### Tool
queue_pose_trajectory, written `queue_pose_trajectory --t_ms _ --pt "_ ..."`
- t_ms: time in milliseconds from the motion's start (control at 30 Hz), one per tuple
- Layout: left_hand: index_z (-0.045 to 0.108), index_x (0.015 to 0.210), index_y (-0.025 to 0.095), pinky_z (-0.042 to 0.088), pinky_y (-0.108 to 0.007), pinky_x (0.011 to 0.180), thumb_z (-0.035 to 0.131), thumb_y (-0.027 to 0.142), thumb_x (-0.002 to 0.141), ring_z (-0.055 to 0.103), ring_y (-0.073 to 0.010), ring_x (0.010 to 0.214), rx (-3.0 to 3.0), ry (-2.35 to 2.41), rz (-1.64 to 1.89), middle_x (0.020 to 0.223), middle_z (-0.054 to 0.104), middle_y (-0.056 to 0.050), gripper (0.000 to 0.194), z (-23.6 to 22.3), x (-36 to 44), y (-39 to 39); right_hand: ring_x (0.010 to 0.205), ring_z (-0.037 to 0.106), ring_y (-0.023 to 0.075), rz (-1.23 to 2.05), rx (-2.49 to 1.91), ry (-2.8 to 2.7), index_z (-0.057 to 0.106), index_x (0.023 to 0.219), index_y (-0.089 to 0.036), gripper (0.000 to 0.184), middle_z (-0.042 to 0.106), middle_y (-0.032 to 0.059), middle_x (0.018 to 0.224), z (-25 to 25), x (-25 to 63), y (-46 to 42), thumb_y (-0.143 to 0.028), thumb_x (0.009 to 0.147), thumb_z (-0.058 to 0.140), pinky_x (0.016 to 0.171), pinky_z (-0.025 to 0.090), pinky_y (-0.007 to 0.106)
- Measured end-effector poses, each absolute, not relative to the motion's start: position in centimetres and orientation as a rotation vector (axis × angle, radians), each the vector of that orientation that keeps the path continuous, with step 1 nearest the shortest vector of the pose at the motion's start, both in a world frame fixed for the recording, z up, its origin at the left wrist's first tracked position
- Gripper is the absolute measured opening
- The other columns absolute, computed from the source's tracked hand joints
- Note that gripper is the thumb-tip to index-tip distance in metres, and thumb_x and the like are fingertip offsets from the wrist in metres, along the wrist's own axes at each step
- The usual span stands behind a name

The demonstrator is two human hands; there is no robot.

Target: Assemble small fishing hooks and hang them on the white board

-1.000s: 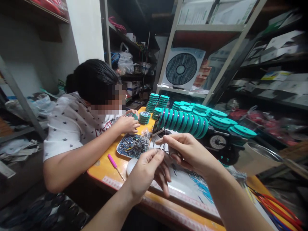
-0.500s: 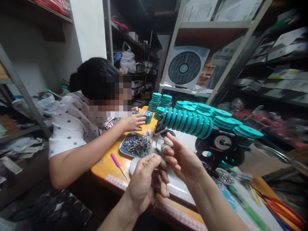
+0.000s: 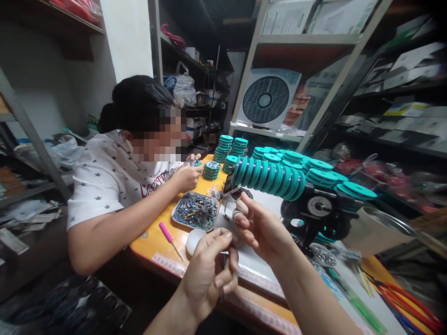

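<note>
My left hand is curled near the table's front edge, its thumb and fingers pinched on a thin dark wire-like piece I cannot name. My right hand hovers just above and right of it, fingers bent together, a ring on one finger; something small may be between them but it is hidden. Behind my hands a row of teal discs sits on a rod of a black winding machine. A metal tray of small dark parts lies left of my hands.
A person in a white star-print shirt sits at the left, hands on a teal disc. Stacks of teal discs cover the orange table. A pink-handled tool, a white fan, shelves and red cables surround.
My left hand dropped lower and curled tighter toward me. My right hand stayed near the disc row. The seated person drew the hands back toward the body and raised the head a little.
</note>
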State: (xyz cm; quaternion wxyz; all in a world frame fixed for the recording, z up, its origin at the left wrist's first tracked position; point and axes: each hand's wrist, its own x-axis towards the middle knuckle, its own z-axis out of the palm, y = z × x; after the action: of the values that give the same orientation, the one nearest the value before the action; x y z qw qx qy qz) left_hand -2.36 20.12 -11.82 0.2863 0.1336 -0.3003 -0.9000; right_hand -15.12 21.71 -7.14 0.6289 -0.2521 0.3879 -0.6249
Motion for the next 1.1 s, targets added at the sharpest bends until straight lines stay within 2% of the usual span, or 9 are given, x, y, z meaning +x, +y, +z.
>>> queue_pose_trajectory --t_ms 133,433,567,633,700,800,867,967,1100 --pt "0.045 0.076 0.015 0.024 -0.009 0.029 0.041 0.022 0.092 0.02 0.0025 0.026 0.293 -0.751 -2.428 0.052 0.055 0.003 0.018 -12.1 -2.5 20.1 0.026 0.044 0.0054 -1.503 -0.526 0.899 0.04 0.063 -0.018 0.035 0.051 -0.0046 0.046 -7.5 -14.7 21.4 -0.036 0.093 0.043 0.024 0.027 0.01" --pt "0.048 0.079 0.015 0.028 -0.01 0.03 0.042 0.022 0.09 0.024 0.0019 0.025 0.277 -0.662 -2.415 0.054 0.059 0.0 0.015 -12.6 -2.8 21.0 0.024 0.038 0.0053 -1.556 -0.431 0.912 0.038 0.061 -0.018 0.038 0.046 -0.0055 0.043 -7.3 -13.8 21.4 -0.034 0.095 0.037 0.021 0.026 0.012" --pt "0.048 0.076 0.014 0.029 -0.011 0.03 0.044 0.023 0.091 0.026 0.0013 0.026 0.28 -0.686 -2.399 0.055 0.06 0.0 0.018 -12.6 -2.7 20.9 0.025 0.039 0.0045 -1.542 -0.497 0.907 0.038 0.06 -0.018 0.038 0.047 -0.0056 0.045 -7.3 -14.1 21.4 -0.038 0.092 0.043 0.023 0.025 0.011" --pt "0.052 0.081 0.012 0.036 -0.014 0.034 0.044 0.025 0.092 0.035 -0.0011 0.028 0.294 -0.743 -2.379 0.059 0.064 -0.003 0.019 -12.6 -2.5 20.7 0.025 0.04 0.0042 -1.506 -0.613 0.942 0.047 0.067 -0.018 0.032 0.051 -0.005 0.047 -7.3 -14.6 21.5 -0.039 0.09 0.048 0.024 0.026 0.011" --pt "0.057 0.09 0.009 0.044 -0.02 0.041 0.04 0.029 0.094 0.05 -0.0072 0.035 0.322 -0.807 -2.372 0.065 0.067 -0.008 0.026 -12.6 -2.2 20.4 0.026 0.041 0.0044 -1.454 -0.758 1.039 0.056 0.085 -0.017 0.026 0.055 -0.0038 0.049 -7.2 -15.3 21.9 -0.041 0.09 0.048 0.026 0.028 0.011" --pt "0.054 0.11 0.005 0.051 -0.027 0.054 0.033 0.03 0.096 0.065 -0.017 0.051 0.371 -0.843 -2.377 0.074 0.07 -0.014 0.036 -12.7 -1.7 20.2 0.028 0.044 0.006 -1.419 -0.937 1.26 0.056 0.11 -0.017 0.036 0.057 -0.0024 0.051 -7.3 -16.4 22.7 -0.045 0.09 0.048 0.028 0.03 0.012" --pt "0.05 0.118 0.005 0.053 -0.031 0.062 0.033 0.028 0.095 0.068 -0.0198 0.059 0.395 -0.829 -2.368 0.08 0.071 -0.016 0.036 -12.8 -1.4 20.2 0.031 0.046 0.0068 -1.432 -1.0 1.386 0.054 0.113 -0.017 0.041 0.057 -0.0027 0.052 -7.5 -17.1 23.2 -0.049 0.088 0.05 0.029 0.031 0.013" --pt "0.048 0.119 0.005 0.053 -0.037 0.07 0.036 0.024 0.094 0.069 -0.022 0.067 0.421 -0.817 -2.356 0.087 0.072 -0.018 0.034 -13.1 -1.1 20.2 0.033 0.047 0.007 -1.478 -1.041 1.499 0.054 0.112 -0.017 0.043 0.058 -0.0026 0.055 -7.8 -18.0 23.8 -0.051 0.085 0.054 0.03 0.029 0.014" --pt "0.05 0.112 0.01 0.052 -0.036 0.073 0.043 0.022 0.091 0.07 -0.0211 0.07 0.453 -0.861 -2.355 0.091 0.072 -0.016 0.025 -13.5 -0.9 20.2 0.034 0.043 0.0049 -1.521 -1.08 1.578 0.055 0.108 -0.016 0.043 0.058 -0.0023 0.061 -8.0 -18.5 23.9 -0.05 0.083 0.057 0.032 0.029 0.015"
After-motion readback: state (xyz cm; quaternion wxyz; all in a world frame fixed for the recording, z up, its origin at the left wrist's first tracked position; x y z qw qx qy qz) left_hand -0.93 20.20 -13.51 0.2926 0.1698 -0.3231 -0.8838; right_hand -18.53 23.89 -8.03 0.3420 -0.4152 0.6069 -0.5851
